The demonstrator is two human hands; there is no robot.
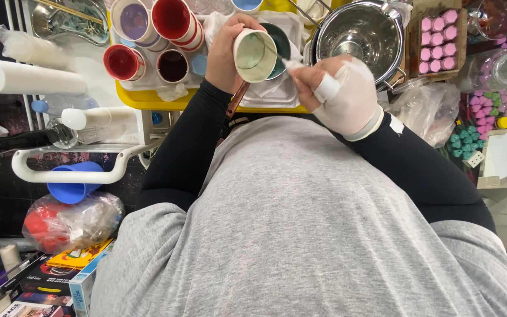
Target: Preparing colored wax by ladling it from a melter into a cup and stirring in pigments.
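My left hand (225, 51) grips a cream paper cup (254, 54) tipped on its side, its mouth facing me, with a greenish film inside. My right hand (340, 89), wrapped in a white bandage or glove, pinches a thin white stick (291, 64) whose end reaches into the cup's mouth. Both hands hover over a yellow tray (148, 98). Behind the cup sits a bowl of dark green liquid (281, 42) on a white cloth. A thin copper-coloured rod (237, 101) pokes down below my left hand.
Cups with red (122, 62), dark brown (172, 66), purple (134, 21) and red (172, 17) contents stand on the tray. A steel pot (359, 34) is at right, a cardboard box of pink pieces (438, 41) beyond. Paper roll (27, 76), blue cup (74, 189) and bags lie left.
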